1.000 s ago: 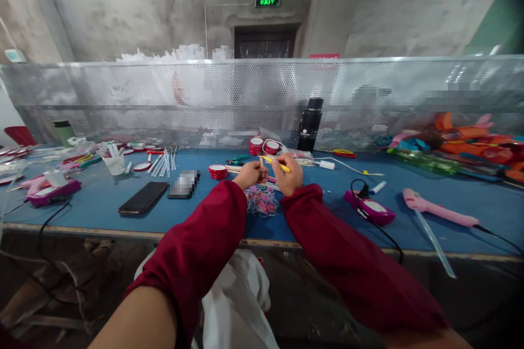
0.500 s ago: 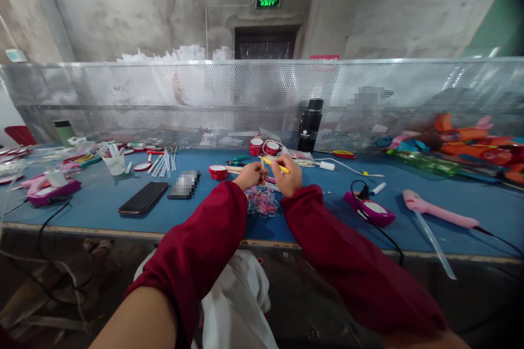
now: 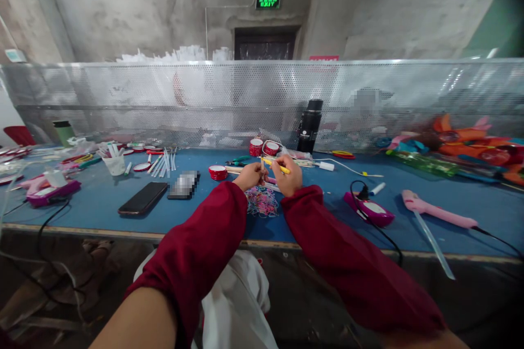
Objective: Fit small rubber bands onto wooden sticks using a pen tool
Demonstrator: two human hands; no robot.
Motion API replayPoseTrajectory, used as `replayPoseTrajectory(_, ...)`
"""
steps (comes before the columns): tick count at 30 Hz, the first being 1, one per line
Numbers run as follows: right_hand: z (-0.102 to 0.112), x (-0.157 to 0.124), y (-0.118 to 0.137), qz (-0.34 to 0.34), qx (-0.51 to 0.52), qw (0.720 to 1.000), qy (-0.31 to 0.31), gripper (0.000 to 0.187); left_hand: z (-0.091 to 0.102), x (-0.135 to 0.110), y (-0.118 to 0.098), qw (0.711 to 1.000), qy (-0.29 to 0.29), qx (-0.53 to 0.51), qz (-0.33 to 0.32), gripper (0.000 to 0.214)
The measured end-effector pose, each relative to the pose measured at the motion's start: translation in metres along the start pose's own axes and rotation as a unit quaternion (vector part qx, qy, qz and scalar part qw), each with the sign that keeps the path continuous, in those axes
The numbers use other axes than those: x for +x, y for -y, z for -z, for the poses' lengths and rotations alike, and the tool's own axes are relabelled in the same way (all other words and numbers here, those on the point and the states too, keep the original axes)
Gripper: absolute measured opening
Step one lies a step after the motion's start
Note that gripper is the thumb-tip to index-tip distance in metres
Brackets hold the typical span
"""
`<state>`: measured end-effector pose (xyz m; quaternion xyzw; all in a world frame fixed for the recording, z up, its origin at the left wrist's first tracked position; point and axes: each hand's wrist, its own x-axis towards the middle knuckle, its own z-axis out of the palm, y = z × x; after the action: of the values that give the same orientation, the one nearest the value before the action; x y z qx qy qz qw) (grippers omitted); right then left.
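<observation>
My left hand [image 3: 250,176] is closed, its fingers pinching a thin, pale wooden-looking stick [image 3: 262,164] that points upward. My right hand [image 3: 291,176] is closed around a slim yellow tool [image 3: 283,168], which looks like a pen or a cutter; its tip meets the top part of the stick. Which kind of tool it is I cannot make out. Just below both hands lies a loose heap of small coloured rubber bands [image 3: 263,203] on the blue table [image 3: 229,218]. A red-sided round piece with a white top [image 3: 218,172] is left of my left hand.
Left of my arms lie a black phone [image 3: 143,198] and a cup of white sticks [image 3: 113,162]. A black thermos [image 3: 310,126] stands behind. Rightward are a purple cased device [image 3: 370,210] with a cable and a pink glue gun [image 3: 440,211] whose clear stick overhangs the table edge.
</observation>
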<state>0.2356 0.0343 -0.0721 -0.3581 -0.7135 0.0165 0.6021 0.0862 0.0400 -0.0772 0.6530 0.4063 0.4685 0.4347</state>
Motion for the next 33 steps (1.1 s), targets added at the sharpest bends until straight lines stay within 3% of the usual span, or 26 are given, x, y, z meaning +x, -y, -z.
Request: replayPoseTrajectory(33,0.0022,0.0006,0.002,-0.025,-0.022,0.999,-0.003,0.021,-0.0013,-0.0021,-0.0074,0.999,-0.025,0.026,0.024,0.013)
